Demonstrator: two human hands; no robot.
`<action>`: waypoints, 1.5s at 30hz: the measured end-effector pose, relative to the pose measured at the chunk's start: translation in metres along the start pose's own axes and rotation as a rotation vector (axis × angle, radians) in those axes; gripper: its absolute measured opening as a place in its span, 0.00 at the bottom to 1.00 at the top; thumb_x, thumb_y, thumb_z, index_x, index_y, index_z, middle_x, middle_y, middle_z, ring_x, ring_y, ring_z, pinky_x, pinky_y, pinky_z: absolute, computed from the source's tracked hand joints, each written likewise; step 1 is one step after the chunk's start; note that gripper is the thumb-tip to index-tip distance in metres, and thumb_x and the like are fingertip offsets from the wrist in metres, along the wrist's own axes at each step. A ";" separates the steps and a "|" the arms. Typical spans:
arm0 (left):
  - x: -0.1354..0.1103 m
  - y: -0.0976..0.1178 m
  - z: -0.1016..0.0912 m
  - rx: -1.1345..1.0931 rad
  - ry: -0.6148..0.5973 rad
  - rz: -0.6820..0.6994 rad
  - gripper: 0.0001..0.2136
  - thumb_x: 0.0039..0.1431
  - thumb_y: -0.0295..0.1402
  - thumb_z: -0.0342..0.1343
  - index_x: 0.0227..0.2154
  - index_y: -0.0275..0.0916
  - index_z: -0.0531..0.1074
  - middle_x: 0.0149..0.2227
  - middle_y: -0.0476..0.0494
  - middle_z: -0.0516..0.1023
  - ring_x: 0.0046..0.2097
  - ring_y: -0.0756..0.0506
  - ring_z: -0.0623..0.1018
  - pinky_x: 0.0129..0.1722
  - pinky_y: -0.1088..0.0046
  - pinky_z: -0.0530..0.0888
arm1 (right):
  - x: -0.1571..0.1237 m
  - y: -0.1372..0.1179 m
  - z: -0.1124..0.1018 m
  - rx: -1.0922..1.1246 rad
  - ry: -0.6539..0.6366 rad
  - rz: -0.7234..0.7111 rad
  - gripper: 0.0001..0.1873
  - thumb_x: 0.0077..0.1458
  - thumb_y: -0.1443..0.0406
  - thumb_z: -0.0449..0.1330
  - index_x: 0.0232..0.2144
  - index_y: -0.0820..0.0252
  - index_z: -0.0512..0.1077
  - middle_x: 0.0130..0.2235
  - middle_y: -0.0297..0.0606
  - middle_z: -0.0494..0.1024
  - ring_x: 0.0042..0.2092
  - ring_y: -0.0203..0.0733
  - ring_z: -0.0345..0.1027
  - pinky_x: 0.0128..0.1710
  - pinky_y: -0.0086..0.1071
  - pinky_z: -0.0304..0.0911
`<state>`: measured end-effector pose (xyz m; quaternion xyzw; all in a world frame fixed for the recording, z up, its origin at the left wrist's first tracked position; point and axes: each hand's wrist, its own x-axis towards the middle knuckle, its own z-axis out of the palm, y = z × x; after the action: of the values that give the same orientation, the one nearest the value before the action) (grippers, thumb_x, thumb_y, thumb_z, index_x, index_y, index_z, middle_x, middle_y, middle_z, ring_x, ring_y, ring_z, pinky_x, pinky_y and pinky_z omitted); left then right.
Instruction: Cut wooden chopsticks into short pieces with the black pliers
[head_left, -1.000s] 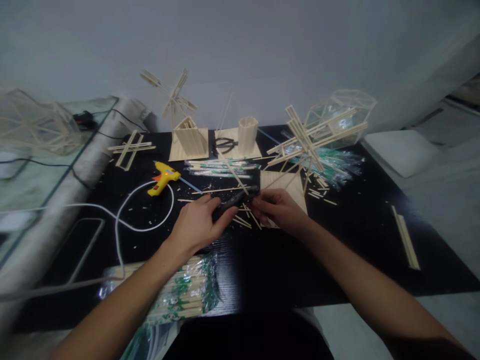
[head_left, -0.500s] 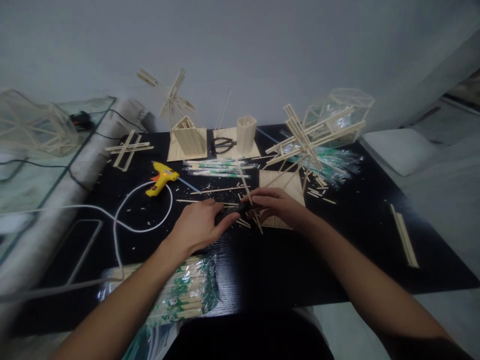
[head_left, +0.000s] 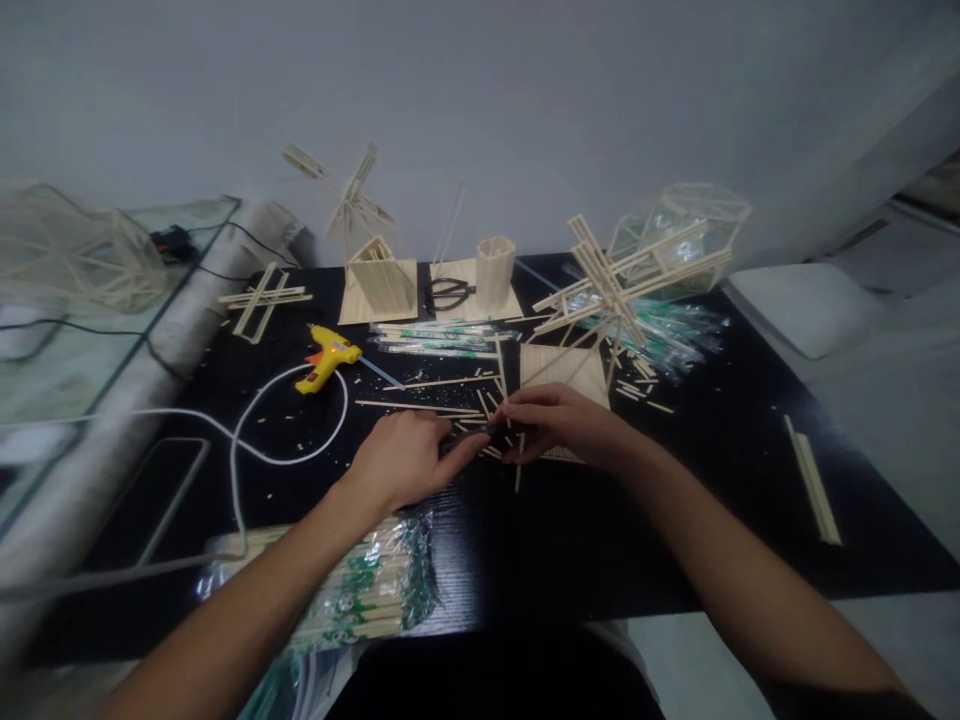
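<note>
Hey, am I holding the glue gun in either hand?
No, the glue gun lies on the table, apart from both the left hand and the right hand.

The picture is rather dim, with a greyish light. A pale glare lies on the black table, and the plastic-wrapped bundle of sticks glints. Around the left hand and right hand, small details are soft; the outer edges look stretched.

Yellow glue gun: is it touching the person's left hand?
Apart. The head view shows the yellow glue gun beyond the left hand, with black tabletop visible between them.
</note>
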<state>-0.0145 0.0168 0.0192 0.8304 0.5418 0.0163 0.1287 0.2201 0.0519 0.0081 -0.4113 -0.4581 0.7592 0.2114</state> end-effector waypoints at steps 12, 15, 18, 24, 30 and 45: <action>0.010 -0.026 0.000 -0.197 0.198 -0.310 0.30 0.64 0.60 0.43 0.24 0.40 0.75 0.25 0.42 0.76 0.29 0.41 0.75 0.31 0.68 0.65 | 0.000 0.004 0.003 0.040 0.055 -0.159 0.15 0.56 0.55 0.70 0.37 0.62 0.80 0.40 0.42 0.83 0.33 0.40 0.82 0.33 0.29 0.78; 0.009 -0.022 0.002 -0.485 0.315 -0.253 0.26 0.64 0.56 0.49 0.21 0.39 0.69 0.21 0.50 0.68 0.27 0.47 0.69 0.29 0.72 0.61 | 0.002 0.009 0.007 0.009 -0.093 -0.063 0.16 0.56 0.56 0.70 0.37 0.64 0.80 0.29 0.38 0.82 0.31 0.39 0.81 0.30 0.26 0.76; 0.008 -0.014 0.004 -0.839 0.342 -0.230 0.20 0.58 0.51 0.59 0.25 0.39 0.71 0.20 0.54 0.65 0.24 0.51 0.64 0.25 0.74 0.59 | 0.003 0.015 0.016 0.009 -0.205 0.014 0.17 0.54 0.56 0.71 0.35 0.65 0.80 0.33 0.39 0.82 0.30 0.39 0.81 0.27 0.24 0.74; 0.007 -0.001 0.004 -1.225 0.287 -0.337 0.15 0.51 0.44 0.68 0.29 0.36 0.76 0.14 0.57 0.62 0.17 0.55 0.58 0.17 0.76 0.53 | 0.005 0.019 0.028 0.000 -0.277 0.065 0.17 0.52 0.55 0.71 0.35 0.65 0.79 0.38 0.39 0.81 0.29 0.37 0.80 0.26 0.24 0.73; 0.008 -0.008 0.002 -1.409 0.289 -0.304 0.13 0.52 0.40 0.68 0.27 0.36 0.75 0.14 0.58 0.61 0.16 0.56 0.58 0.15 0.78 0.55 | 0.005 0.020 0.027 0.048 -0.258 0.058 0.20 0.58 0.51 0.67 0.35 0.66 0.78 0.38 0.41 0.81 0.33 0.38 0.81 0.31 0.26 0.75; 0.010 -0.011 -0.001 -1.384 0.494 -0.366 0.10 0.53 0.38 0.66 0.27 0.37 0.73 0.15 0.58 0.59 0.16 0.55 0.58 0.14 0.77 0.57 | 0.008 0.019 0.026 0.103 0.067 -0.173 0.16 0.49 0.57 0.74 0.32 0.64 0.80 0.37 0.40 0.83 0.36 0.41 0.81 0.41 0.34 0.77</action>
<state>-0.0204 0.0297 0.0168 0.4292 0.5502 0.5165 0.4963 0.1956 0.0344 -0.0052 -0.3840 -0.4447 0.7466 0.3121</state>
